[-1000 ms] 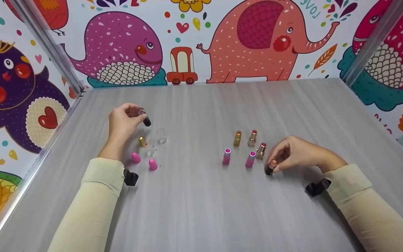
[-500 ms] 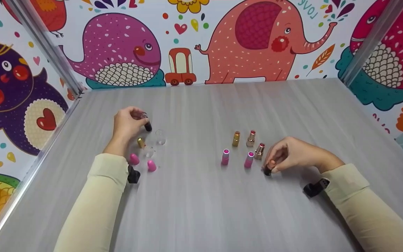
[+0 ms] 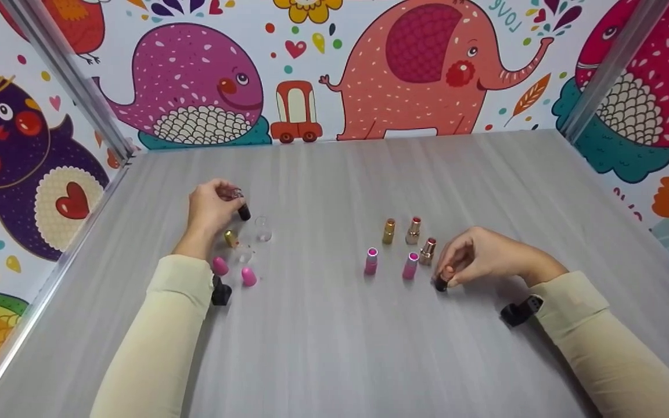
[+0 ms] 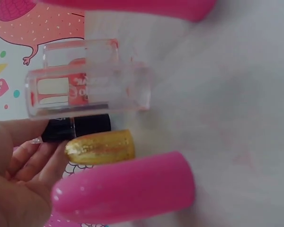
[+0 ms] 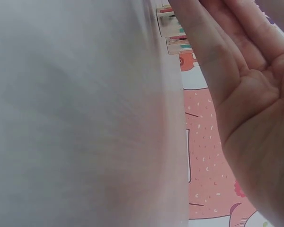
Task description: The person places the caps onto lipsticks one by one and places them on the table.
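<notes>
In the head view my left hand (image 3: 209, 209) pinches a black lipstick cap (image 3: 244, 211) with a clear end, at the back of a group of loose caps. Fingers and thumb stand around this black cap (image 4: 92, 126) in the left wrist view. Close by are a gold cap (image 3: 230, 238), clear caps (image 3: 262, 230) and two pink caps (image 3: 248, 277). My right hand (image 3: 479, 255) pinches an uncapped black lipstick (image 3: 441, 284) with an orange tip, upright at the table. The right wrist view shows the right palm (image 5: 255, 118); its fingertips and the lipstick are out of frame.
Uncapped lipsticks stand upright left of the right hand: two pink (image 3: 371, 262), one gold (image 3: 389, 231) and two rose-gold ones (image 3: 413, 231). Printed panels (image 3: 416, 69) bound the grey table (image 3: 323, 337) at the back and sides.
My left hand has brought the black cap slightly nearer to me and closer to the clear caps. The right hand stays at the black lipstick. The head view has shifted slightly.
</notes>
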